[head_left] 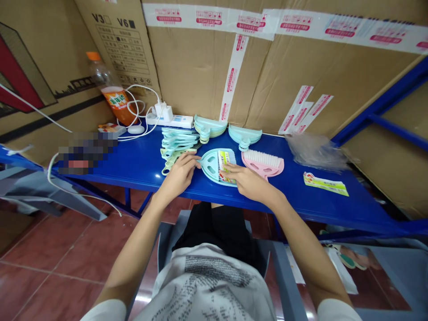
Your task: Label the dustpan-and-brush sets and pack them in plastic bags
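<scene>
A light blue mini dustpan (210, 166) lies before me on the blue table, with a brush in it and a yellow-green label card (223, 159) across its wide side. My left hand (182, 170) is closed at the dustpan's narrow handle end, thumb and fingers together. Stretched fingers of my right hand (245, 178) lie flat on the card's lower part. Close by on the right sits a pink dustpan (262, 168) with a white-bristled brush in it. Beyond my left hand are stacked blue brushes (179, 139) and green ones (172, 159).
Stacked dustpans (210, 127) and another blue stack (245, 135) stand along the cardboard wall. On the right lie clear plastic bags (316, 151) and more label cards (326, 184). An orange drink bottle (117, 100), white cables and a power strip (182, 121) occupy the back left.
</scene>
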`<state>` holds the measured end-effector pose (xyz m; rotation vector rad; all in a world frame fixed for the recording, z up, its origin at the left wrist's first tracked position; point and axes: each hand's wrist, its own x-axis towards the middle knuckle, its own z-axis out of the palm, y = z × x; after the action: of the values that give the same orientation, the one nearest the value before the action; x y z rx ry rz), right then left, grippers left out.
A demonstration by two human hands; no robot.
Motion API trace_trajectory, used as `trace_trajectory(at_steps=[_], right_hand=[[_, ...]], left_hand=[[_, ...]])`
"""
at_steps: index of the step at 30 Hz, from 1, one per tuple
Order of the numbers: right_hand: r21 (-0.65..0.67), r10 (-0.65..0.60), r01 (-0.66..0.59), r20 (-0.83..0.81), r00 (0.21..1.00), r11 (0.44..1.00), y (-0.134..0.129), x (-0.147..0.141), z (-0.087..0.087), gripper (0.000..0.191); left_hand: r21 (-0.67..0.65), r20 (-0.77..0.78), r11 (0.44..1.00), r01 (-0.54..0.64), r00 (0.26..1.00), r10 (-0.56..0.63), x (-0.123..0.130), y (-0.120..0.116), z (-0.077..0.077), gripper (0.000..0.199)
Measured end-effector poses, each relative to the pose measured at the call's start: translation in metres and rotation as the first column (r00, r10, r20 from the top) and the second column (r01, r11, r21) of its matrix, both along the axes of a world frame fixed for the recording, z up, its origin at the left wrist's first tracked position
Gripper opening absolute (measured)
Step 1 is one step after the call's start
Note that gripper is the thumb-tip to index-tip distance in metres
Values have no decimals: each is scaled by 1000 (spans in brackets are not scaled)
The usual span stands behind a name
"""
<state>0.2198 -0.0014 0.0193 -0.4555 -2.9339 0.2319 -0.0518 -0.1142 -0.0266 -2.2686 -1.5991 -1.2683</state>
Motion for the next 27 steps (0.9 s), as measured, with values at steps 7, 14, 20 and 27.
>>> trace_trajectory(at_steps=[7, 14, 20, 27], right_hand=[[96, -12, 13, -11, 1000, 995, -11, -2, 8, 71], [155, -65, 54, 67, 996, 986, -20, -5, 7, 63], [179, -96, 76, 104, 990, 981, -27, -6, 9, 65], [166, -138, 118, 115, 984, 979, -32, -7, 12, 60]], left_hand=[[-23, 23, 1000, -6, 1000, 6, 2, -1, 2, 26], [-32, 12, 999, -20, 1000, 20, 1, -1, 1, 25], [-13, 4, 1000, -9, 1000, 9, 0, -1, 1, 26], [-8, 0, 1000, -4, 1000, 4, 0, 0, 0, 26]])
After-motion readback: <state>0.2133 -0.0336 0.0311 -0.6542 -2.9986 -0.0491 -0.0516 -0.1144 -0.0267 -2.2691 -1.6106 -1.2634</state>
